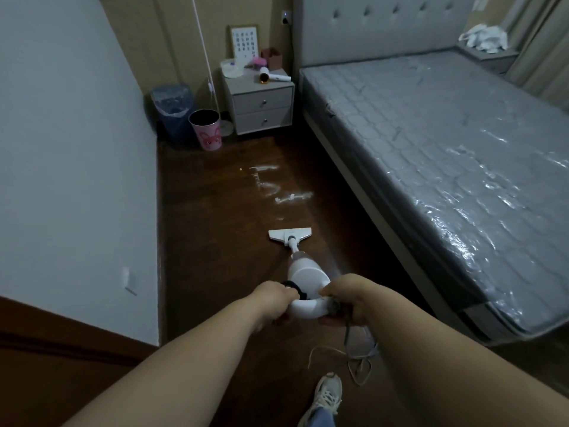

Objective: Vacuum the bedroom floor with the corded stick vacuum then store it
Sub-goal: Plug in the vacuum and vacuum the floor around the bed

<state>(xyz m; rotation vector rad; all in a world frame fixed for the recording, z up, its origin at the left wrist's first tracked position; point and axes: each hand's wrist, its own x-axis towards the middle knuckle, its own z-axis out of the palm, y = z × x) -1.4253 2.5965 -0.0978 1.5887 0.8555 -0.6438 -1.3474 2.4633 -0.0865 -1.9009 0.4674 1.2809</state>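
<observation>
A white corded stick vacuum (303, 271) stretches away from me over the dark wooden floor (215, 241). Its flat floor head (289, 234) rests on the boards, just short of a streak of white powder (277, 188). My left hand (274, 298) grips the left side of the looped handle. My right hand (349, 298) grips the right side, where the grey cord leaves it. The cord (358, 363) falls in loops onto the floor below my right forearm.
A bed with a plastic-wrapped mattress (446, 155) fills the right. A white wall (70, 164) closes the left. At the far end stand a grey nightstand (261, 106), a pink bin (206, 129) and a blue bin (172, 106). My shoe (326, 396) is below.
</observation>
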